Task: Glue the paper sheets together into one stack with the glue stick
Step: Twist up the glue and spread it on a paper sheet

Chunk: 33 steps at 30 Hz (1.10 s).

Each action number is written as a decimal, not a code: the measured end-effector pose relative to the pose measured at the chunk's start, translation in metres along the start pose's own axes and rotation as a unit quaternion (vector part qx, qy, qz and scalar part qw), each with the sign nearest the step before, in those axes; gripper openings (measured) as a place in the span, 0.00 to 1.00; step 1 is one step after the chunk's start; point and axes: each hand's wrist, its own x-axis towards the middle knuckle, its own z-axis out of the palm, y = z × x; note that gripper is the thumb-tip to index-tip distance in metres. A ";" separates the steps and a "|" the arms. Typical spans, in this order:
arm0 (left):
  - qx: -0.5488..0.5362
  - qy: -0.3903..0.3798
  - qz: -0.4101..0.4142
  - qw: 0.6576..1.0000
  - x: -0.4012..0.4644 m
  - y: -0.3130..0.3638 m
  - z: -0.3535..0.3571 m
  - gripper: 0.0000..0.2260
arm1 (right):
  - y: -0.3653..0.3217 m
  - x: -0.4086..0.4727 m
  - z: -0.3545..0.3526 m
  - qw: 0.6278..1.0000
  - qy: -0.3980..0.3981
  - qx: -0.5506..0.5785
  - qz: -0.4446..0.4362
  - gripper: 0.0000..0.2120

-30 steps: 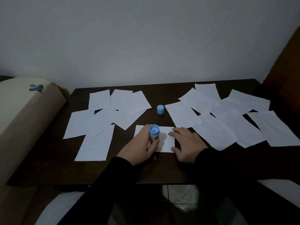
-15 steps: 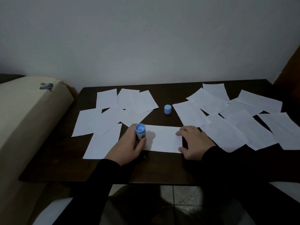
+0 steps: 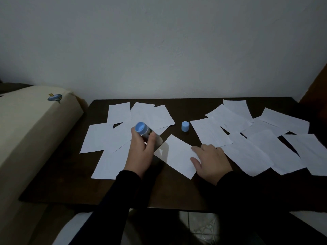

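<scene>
From the head camera, a dark wooden table (image 3: 70,188) with a smooth matte top stands against a plain pale wall (image 3: 159,50). Thin white rectangular paper sheets lie flat in two loose, overlapping spreads: a left group (image 3: 106,138) and a right group (image 3: 256,147). Between them, one sheet (image 3: 177,156) lies alone, turned at an angle to the table edge.

The left hand (image 3: 143,152) is curled round the glue stick (image 3: 143,130), a short blue plastic cylinder held above the left group, tilted, its round blue end facing the camera. It hangs just left of the angled sheet, apart from it.

The right hand (image 3: 210,160) lies flat with fingers spread and straight, fingertips pressing the right edge of the angled sheet.

The small round blue cap (image 3: 185,126) stands upright on bare wood, beyond the angled sheet and between the two groups. A cream cushioned armrest (image 3: 26,129) with a small blue print sits left of the table.
</scene>
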 end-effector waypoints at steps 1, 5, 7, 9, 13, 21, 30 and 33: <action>0.001 -0.007 -0.003 1.000 0.001 0.000 0.004 0.11 | 0.003 0.003 0.002 1.000 -0.002 0.018 -0.019 0.25; 0.003 -0.042 -0.006 0.999 0.002 0.001 0.020 0.14 | 0.006 0.010 0.012 0.991 -0.111 0.051 -0.046 0.28; 0.010 -0.055 -0.010 0.998 0.002 0.005 0.024 0.15 | 0.001 0.008 0.018 0.991 -0.120 0.051 -0.037 0.26; 0.014 -0.062 -0.007 0.998 0.002 0.008 0.027 0.16 | -0.008 0.004 0.023 0.994 -0.097 0.042 -0.010 0.26; 0.015 -0.077 -0.002 0.997 0.003 0.010 0.032 0.14 | -0.026 -0.004 0.023 0.996 -0.074 0.026 0.035 0.27; 0.035 -0.118 0.000 0.992 0.000 0.004 0.033 0.12 | -0.007 0.006 0.005 0.994 -0.026 0.098 -0.031 0.22; 0.016 -0.191 -0.038 0.981 -0.009 -0.001 0.025 0.12 | 0.004 0.008 0.020 0.997 -0.059 0.040 -0.042 0.26; 0.037 -0.195 -0.033 0.980 -0.010 -0.004 0.026 0.14 | -0.008 0.006 0.026 0.998 -0.047 0.033 -0.002 0.25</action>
